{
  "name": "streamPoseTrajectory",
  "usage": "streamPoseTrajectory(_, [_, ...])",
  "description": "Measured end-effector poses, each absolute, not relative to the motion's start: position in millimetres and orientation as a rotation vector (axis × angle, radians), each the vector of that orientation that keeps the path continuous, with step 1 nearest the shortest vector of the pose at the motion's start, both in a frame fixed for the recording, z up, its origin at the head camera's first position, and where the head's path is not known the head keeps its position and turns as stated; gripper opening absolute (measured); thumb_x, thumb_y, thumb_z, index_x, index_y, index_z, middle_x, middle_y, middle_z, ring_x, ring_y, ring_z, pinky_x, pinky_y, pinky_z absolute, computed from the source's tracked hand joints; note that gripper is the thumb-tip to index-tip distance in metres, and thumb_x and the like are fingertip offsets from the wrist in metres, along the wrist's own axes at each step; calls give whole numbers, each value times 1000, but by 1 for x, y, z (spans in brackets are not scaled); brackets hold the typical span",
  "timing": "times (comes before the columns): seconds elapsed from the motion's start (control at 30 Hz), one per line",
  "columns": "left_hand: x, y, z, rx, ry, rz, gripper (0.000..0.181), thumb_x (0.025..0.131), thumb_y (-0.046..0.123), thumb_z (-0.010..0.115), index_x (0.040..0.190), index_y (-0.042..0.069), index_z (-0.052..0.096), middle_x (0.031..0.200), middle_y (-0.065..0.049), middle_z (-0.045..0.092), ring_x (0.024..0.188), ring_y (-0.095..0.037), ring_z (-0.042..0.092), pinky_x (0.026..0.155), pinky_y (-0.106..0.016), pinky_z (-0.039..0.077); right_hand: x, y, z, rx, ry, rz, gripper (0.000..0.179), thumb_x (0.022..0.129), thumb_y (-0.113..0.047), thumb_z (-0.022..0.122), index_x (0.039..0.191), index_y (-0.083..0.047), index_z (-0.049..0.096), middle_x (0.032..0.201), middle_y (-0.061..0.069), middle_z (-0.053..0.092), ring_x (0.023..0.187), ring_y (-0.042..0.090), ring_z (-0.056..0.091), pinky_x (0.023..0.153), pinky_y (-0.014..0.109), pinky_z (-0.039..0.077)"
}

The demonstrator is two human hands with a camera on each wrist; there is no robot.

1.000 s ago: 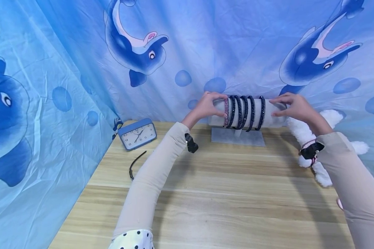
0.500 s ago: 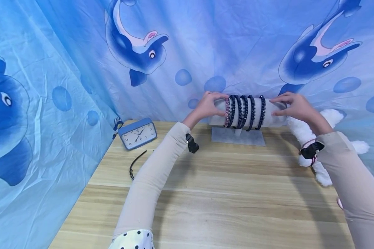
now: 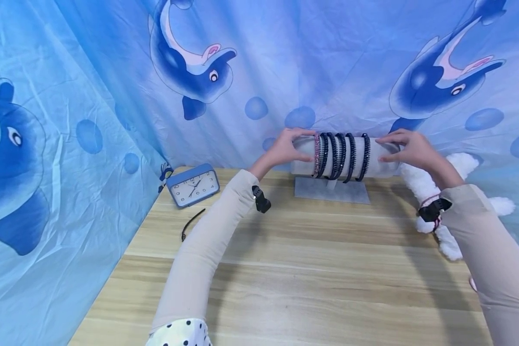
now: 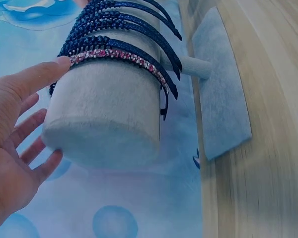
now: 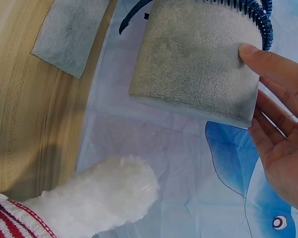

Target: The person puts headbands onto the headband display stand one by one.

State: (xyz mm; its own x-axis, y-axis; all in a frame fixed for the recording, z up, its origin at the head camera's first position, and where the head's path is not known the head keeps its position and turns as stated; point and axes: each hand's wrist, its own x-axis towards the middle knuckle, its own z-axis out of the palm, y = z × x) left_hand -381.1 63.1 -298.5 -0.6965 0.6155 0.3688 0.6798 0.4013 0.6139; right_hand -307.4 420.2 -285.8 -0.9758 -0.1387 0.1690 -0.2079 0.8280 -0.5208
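A grey headband stand (image 3: 374, 168), a plush roll on a post, carries several dark blue headbands (image 3: 365, 156) with comb teeth. Leftmost on it is a pink glittery headband (image 3: 316, 161). My left hand (image 3: 282, 149) holds the roll's left end; in the left wrist view its thumb tip lies at the edge of the pink headband (image 4: 119, 54), with the other fingers behind the roll. My right hand (image 3: 415, 151) grips the bare right end. The right wrist view shows that thumb pressing into the plush, the fingers partly hidden behind the roll.
A blue alarm clock (image 3: 193, 186) stands at the table's back left. In front of it lies a thin dark cord-like piece (image 3: 192, 223), partly behind my left sleeve. A white plush toy (image 3: 419, 185) lies right of the stand. Dolphin-print curtains (image 3: 259, 57) hang behind the wooden table (image 3: 320, 269).
My left hand has shifted slightly left from the pink headband. The head view has turned a little. My right hand and the stand look unchanged.
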Motion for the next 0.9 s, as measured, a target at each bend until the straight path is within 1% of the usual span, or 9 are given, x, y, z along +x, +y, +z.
streamPoseTrajectory(0.07, [-380, 58, -297, -1200, -2555, -1211, 75, 76, 19, 92, 143, 12, 59, 151, -5, 56, 144, -22, 45, 124, -39, 34, -307, 421, -285, 266, -2888, 836, 63, 87, -27, 83, 140, -2, 60, 143, 26, 50, 125, 43, 47, 97, 58, 41])
streamPoseTrajectory(0.2, [-376, 42, -297, -1190, -2591, -1222, 75, 77, 19, 90, 144, 13, 57, 153, -6, 53, 142, -24, 46, 115, -40, 46, -306, 422, -285, 263, -2893, 837, 63, 87, -28, 82, 140, -2, 59, 143, 27, 49, 125, 44, 46, 96, 59, 41])
streamPoseTrajectory(0.27, [-374, 32, -298, -1183, -2616, -1223, 75, 78, 17, 90, 145, 12, 57, 153, -7, 52, 140, -26, 47, 111, -41, 50, -306, 422, -284, 260, -2892, 830, 63, 87, -28, 83, 140, -2, 60, 142, 26, 50, 123, 42, 47, 95, 57, 41])
streamPoseTrajectory(0.43, [-366, 1, -305, -1198, -2709, -1226, 74, 79, 8, 87, 145, 6, 55, 151, -12, 53, 135, -32, 50, 112, -47, 50, -305, 421, -284, 253, -2891, 814, 63, 87, -30, 82, 140, -3, 60, 141, 24, 51, 120, 39, 48, 89, 48, 41])
streamPoseTrajectory(0.6, [-357, -34, -317, -1208, -2862, -1140, 72, 81, 8, 85, 145, 4, 53, 150, -13, 54, 130, -33, 55, 109, -43, 52, -305, 422, -285, 264, -2893, 825, 63, 88, -29, 82, 140, -2, 59, 142, 27, 50, 120, 41, 48, 86, 45, 41])
streamPoseTrajectory(0.7, [-350, -56, -327, -1181, -2942, -1133, 69, 82, 7, 84, 144, 4, 54, 147, -15, 56, 129, -36, 57, 105, -42, 55, -306, 423, -285, 271, -2887, 819, 63, 88, -28, 82, 140, -2, 60, 141, 26, 51, 118, 39, 48, 84, 41, 41])
streamPoseTrajectory(0.8, [-342, -78, -336, -1124, -3020, -1128, 66, 81, 7, 84, 142, 4, 57, 142, -16, 60, 126, -36, 60, 101, -41, 58, -308, 423, -285, 282, -2882, 812, 63, 87, -28, 83, 140, -3, 61, 140, 25, 52, 116, 38, 49, 81, 38, 41])
streamPoseTrajectory(0.9, [-334, -100, -347, -1082, -3094, -1085, 61, 81, 9, 84, 136, 3, 60, 134, -18, 64, 119, -34, 64, 97, -39, 59, -309, 423, -286, 293, -2882, 808, 64, 86, -30, 84, 139, -3, 61, 140, 26, 52, 115, 38, 49, 81, 37, 41])
